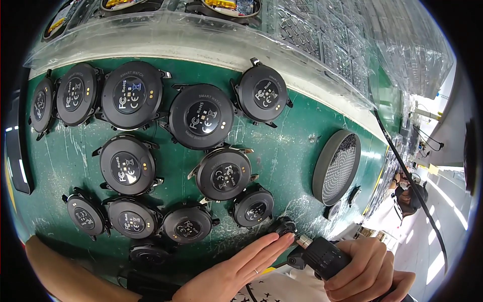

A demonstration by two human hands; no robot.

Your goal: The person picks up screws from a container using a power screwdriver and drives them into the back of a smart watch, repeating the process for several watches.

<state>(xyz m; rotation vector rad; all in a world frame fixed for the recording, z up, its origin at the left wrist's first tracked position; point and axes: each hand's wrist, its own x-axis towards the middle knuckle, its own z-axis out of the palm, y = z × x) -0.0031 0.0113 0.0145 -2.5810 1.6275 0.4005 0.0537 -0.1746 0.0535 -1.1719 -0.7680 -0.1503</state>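
My right hand [367, 269] is wrapped round a black electric screwdriver [324, 256], whose metal tip points up and left. That tip is close to a small dark smartwatch [285, 225] at the table's near edge. My left hand [236, 272] has its straight fingers pressed together, with the fingertips against this watch; its thumb is hidden. Several black smartwatch cases lie back side up to the left and beyond, among them a large case [201, 118] in the middle and a smaller one [253, 207] nearest my left fingers.
A round grey dish [321, 176] of tiny metal parts, likely screws, stands at the right on the green mat [282, 151]. Clear plastic trays [322, 35] line the far side, some holding opened cases. A black cable [402, 161] hangs at the right. Another person [397, 206] sits beyond.
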